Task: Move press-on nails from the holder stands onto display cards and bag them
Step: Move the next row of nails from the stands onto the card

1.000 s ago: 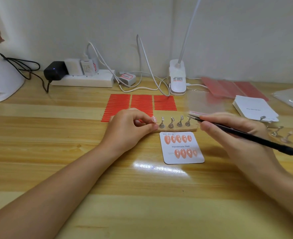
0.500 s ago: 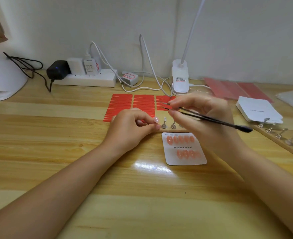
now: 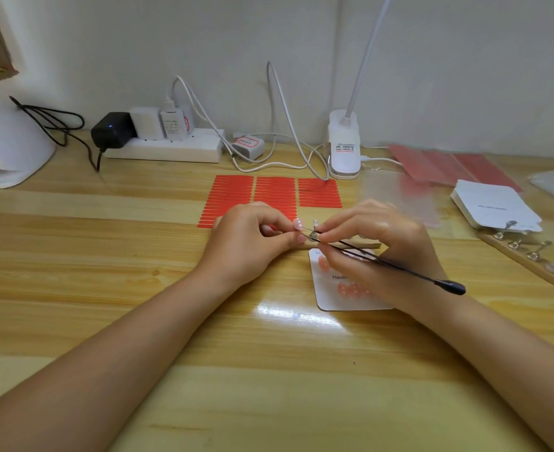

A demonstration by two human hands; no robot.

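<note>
Head view, left hand (image 3: 249, 236): fingers curled shut, pinching the near holder stand (image 3: 314, 235) at the left end of its wooden strip (image 3: 371, 246).
Head view, right hand (image 3: 380, 249): fingers closed around black tweezers (image 3: 399, 267), whose tips met the left fingertips at that stand; the rear end pointed right, over the wrist.
Press-on nail: too small and blurred at the tweezer tips to tell.
Display card (image 3: 337, 295): flat on the wooden table (image 3: 106, 256), just in front of the strip, with pink nails on it, partly hidden by the right hand.
Second strip of stands (image 3: 530, 256): at the right edge, well apart.
Red adhesive tab sheets (image 3: 275, 190): behind the hands, the nearest rows covered by the left hand.
Stack of white cards (image 3: 494, 203): far right.
Power strip (image 3: 164, 151): against the wall, beside the clip lamp (image 3: 344, 148).
</note>
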